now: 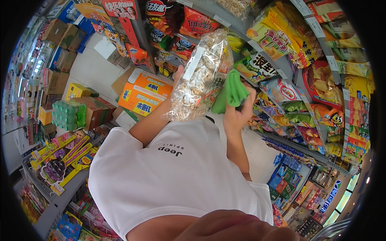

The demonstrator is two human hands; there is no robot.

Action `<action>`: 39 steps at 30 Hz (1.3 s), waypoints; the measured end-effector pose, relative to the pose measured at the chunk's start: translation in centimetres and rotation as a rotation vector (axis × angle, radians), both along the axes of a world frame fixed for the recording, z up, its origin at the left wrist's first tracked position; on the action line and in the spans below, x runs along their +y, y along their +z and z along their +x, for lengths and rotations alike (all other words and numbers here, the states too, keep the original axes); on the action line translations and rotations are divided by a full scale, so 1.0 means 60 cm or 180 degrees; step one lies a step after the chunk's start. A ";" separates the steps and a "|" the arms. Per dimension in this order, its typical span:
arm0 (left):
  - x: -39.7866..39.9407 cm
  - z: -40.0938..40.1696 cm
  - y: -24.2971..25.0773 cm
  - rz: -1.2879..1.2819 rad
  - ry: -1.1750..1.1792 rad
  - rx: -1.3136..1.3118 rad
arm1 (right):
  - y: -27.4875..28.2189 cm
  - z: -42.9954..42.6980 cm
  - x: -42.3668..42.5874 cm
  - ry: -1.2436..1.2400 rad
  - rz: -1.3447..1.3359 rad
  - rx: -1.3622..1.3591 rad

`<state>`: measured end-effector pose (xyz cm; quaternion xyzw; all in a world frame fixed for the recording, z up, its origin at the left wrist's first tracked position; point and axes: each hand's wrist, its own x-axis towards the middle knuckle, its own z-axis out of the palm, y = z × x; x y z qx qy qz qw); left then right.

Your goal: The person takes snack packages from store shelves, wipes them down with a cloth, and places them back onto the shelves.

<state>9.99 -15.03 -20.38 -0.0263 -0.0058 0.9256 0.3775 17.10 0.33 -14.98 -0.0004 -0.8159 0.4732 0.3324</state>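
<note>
A clear plastic bag of light-brown puffed, clustered snack food [200,81] is held up in front of my chest. My left hand [178,75] grips it from the left side; the bag hides most of that hand, and a few fingertips show at its edge. To the right, my right hand [242,105] is closed on a folded green cloth [235,90], whose lower part hangs beside the bag's right edge. Whether the cloth touches the bag cannot be told. A white label strip [194,62] runs along the upper left of the bag.
Snack shelves with price-tag rails [254,45] curve around ahead and to the right. Orange cartons [144,93] stand on the floor at the left, near a green shrink-wrapped bottle pack [68,115] on boxes. A candy rack [57,177] is at the lower left.
</note>
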 end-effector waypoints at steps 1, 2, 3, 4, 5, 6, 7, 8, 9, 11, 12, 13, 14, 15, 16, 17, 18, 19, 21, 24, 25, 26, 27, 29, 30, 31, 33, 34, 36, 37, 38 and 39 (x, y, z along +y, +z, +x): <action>0.001 -0.004 0.000 0.0001 -0.0013 0.0045 | -0.005 0.006 -0.003 0.0074 0.0112 -0.0066; 0.004 -0.009 -0.005 0.0381 -0.0209 -0.0277 | -0.005 0.001 -0.006 0.0237 0.0408 0.0141; 0.004 -0.006 -0.008 0.0384 -0.0267 -0.0335 | -0.005 -0.001 -0.010 0.0399 0.0698 0.0324; 0.005 -0.005 -0.012 0.0387 -0.0324 -0.0386 | -0.009 0.000 -0.013 0.0366 0.0696 0.0404; 0.006 -0.005 -0.015 0.0390 -0.0386 -0.0438 | -0.014 0.000 -0.012 0.0353 0.0693 0.0418; 0.010 -0.005 -0.008 0.0609 -0.0422 -0.0297 | -0.020 0.000 -0.010 0.0317 0.0504 0.0406; 0.015 -0.007 -0.013 0.0617 -0.0415 -0.0081 | -0.022 -0.001 -0.009 0.0285 0.0316 0.0393; 0.021 -0.009 -0.019 0.0626 -0.0401 0.0135 | -0.020 0.006 -0.010 0.0215 0.0068 0.0144; 0.026 -0.014 -0.026 0.0423 -0.0347 0.0427 | -0.020 0.007 -0.014 0.0212 0.0064 0.0149; 0.032 -0.007 -0.036 -0.0780 -0.0214 0.0354 | -0.027 0.008 -0.025 0.0021 -0.1755 -0.0434; 0.033 -0.002 -0.017 -0.0865 -0.0017 0.0724 | -0.049 0.017 -0.019 -0.0088 -0.2022 -0.0745; 0.034 -0.005 -0.027 -0.0761 -0.0002 0.0859 | -0.067 0.019 -0.011 -0.0088 -0.2025 -0.0739; 0.035 -0.007 -0.037 -0.0655 0.0012 0.0996 | -0.082 0.020 -0.002 0.0071 -0.2222 -0.0751; 0.035 -0.009 -0.050 -0.0547 0.0045 0.1123 | -0.090 0.019 0.002 0.0251 -0.2413 -0.0778; 0.040 -0.017 -0.066 -0.0745 -0.0207 0.1077 | -0.088 0.021 0.000 0.0397 -0.2465 -0.0764; 0.041 -0.020 -0.081 -0.0839 -0.0307 0.1039 | -0.083 0.019 -0.002 0.0405 -0.2471 -0.0770; 0.043 -0.024 -0.086 -0.0922 -0.0405 0.1001 | -0.075 0.015 -0.004 0.0658 -0.2677 -0.0772; 0.043 -0.026 -0.091 -0.1008 -0.0497 0.0954 | -0.071 0.011 -0.005 0.0919 -0.2881 -0.0775; 0.043 -0.035 -0.086 -0.1844 0.0206 0.1958 | -0.073 0.013 -0.004 0.0844 -0.3151 -0.0841; 0.026 -0.056 -0.020 -0.2967 0.0537 0.2984 | -0.088 0.013 0.003 0.0593 -0.3401 -0.0858; 0.008 -0.064 0.006 -0.3349 0.0167 0.3248 | -0.093 0.013 0.005 0.0468 -0.3386 -0.0829; -0.009 -0.061 0.036 -0.3327 0.0228 0.3048 | -0.092 0.009 0.007 0.0414 -0.3405 -0.0936; -0.022 -0.068 0.042 -0.3329 0.0239 0.3048 | -0.092 0.006 0.009 0.0360 -0.3419 -0.1040; -0.047 -0.081 0.048 -0.2591 0.0014 0.3291 | -0.053 -0.012 -0.008 0.0101 -0.2862 -0.0795; -0.056 -0.083 0.076 -0.2801 0.0083 0.3486 | -0.028 -0.021 -0.017 0.0061 -0.2645 -0.0778; -0.058 -0.087 0.088 -0.2794 0.0065 0.3496 | -0.026 -0.025 -0.020 0.0044 -0.2651 -0.0770; -0.058 -0.096 0.100 -0.4044 0.0645 0.4282 | -0.023 -0.034 -0.024 -0.0177 -0.1376 -0.0544; -0.048 -0.093 0.102 -0.3570 0.0603 0.3348 | -0.015 -0.038 -0.029 -0.0070 -0.1215 -0.0415; -0.045 -0.115 0.099 -0.3425 0.0764 0.3296 | -0.011 -0.047 -0.025 0.0082 -0.0996 -0.0187; -0.044 -0.125 0.103 -0.3271 0.0925 0.3227 | -0.011 -0.050 -0.022 0.0232 -0.0761 0.0029; -0.049 -0.134 0.113 -0.3223 0.0906 0.3255 | -0.013 -0.048 -0.008 0.0345 -0.0632 0.0082; -0.055 -0.148 0.115 -0.3183 0.0926 0.3219 | -0.005 -0.047 -0.008 0.0308 -0.0645 0.0098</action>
